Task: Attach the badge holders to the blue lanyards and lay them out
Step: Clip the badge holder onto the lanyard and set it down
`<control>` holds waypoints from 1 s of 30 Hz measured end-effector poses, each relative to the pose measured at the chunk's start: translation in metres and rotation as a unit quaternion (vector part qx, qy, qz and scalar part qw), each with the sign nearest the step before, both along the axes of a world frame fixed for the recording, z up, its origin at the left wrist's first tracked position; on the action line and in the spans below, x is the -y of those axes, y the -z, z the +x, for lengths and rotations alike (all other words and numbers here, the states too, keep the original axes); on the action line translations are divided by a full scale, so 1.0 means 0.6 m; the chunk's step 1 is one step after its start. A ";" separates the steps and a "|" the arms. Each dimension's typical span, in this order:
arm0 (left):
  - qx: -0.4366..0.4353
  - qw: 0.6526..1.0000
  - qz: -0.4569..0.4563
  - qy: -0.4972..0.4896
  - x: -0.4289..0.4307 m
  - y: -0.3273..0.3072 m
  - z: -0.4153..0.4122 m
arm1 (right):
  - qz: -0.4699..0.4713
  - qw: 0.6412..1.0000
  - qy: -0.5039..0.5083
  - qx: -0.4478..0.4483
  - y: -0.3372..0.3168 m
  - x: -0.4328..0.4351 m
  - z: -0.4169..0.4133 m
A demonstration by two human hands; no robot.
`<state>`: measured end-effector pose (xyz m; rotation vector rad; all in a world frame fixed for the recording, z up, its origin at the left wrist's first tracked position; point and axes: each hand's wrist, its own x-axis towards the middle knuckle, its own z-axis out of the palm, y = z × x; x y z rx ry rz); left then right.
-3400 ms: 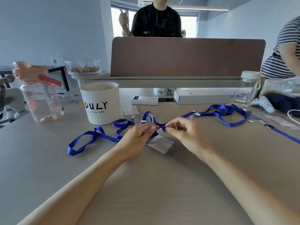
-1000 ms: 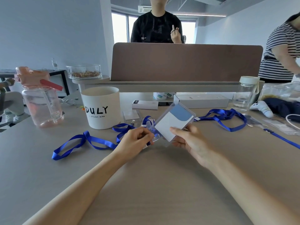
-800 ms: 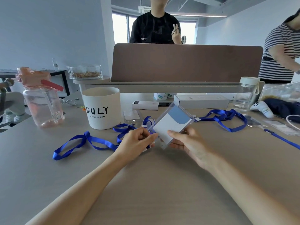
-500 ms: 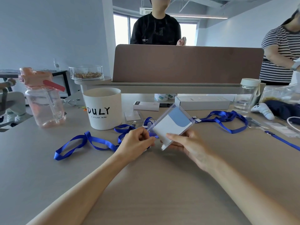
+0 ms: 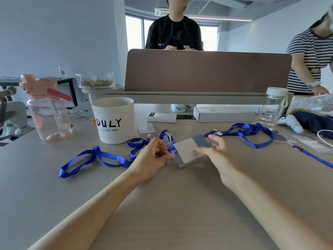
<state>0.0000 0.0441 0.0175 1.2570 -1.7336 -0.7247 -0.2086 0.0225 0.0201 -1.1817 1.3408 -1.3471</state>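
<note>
A clear badge holder (image 5: 187, 150), half a second ago tipped up on edge just right of the white cup (image 5: 115, 121), now comes down nearly flat, low over the table (image 5: 180, 204) in front of and to the right of the cup. It is blurred by the drop. The right hand (image 5: 216, 154) grips its far right edge, fingers curled over the top. The left hand (image 5: 153, 156) pinches the clip end of the blue lanyard (image 5: 100, 157) at the holder's left corner. The clip itself is hidden by the fingers, so whether it has caught cannot be told.

The ribbon trails away in loops in front of the cup and out to its left. The lowering suggests the fastening is done, or nearly so, and that this set is about to be laid out.

More work waits. A second lanyard (image 5: 252, 134) lies bunched well to the right of the cup with no holder on it, and a spare holder (image 5: 146, 128) rests just beside the cup's right flank.
</note>
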 end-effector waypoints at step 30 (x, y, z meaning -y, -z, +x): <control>0.078 0.995 -0.064 0.028 -0.006 0.001 -0.007 | -0.220 0.907 -0.075 -0.351 0.004 -0.037 0.034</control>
